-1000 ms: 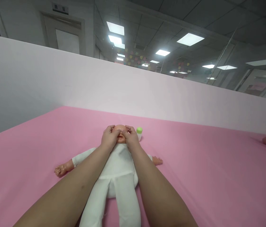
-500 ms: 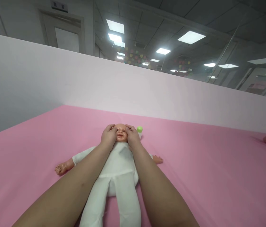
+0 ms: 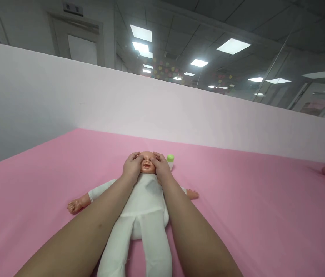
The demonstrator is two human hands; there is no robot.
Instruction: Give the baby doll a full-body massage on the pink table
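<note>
- Sign, one: hanging above the door at upper left; we are making out marks on it, too small to read.
- Sheet, one, pinkish: showing on the far-right door; its writing is staying beyond our reading.
- Doll, one: lying face up on the pink mat, near the white wall; arms spreading wide, legs pointing toward us. We are seeing a white cloth body, a glossy plastic head and hands, and a slightly open mouth.
- Left hand: clamping on one side of the doll's head, thumb pressing near the eye.
- Right hand: clamping on the other side, thumb lying likewise.
- Bottle, green-topped, whitish below: sitting just beside the right hand, which is partly hiding it.
</note>
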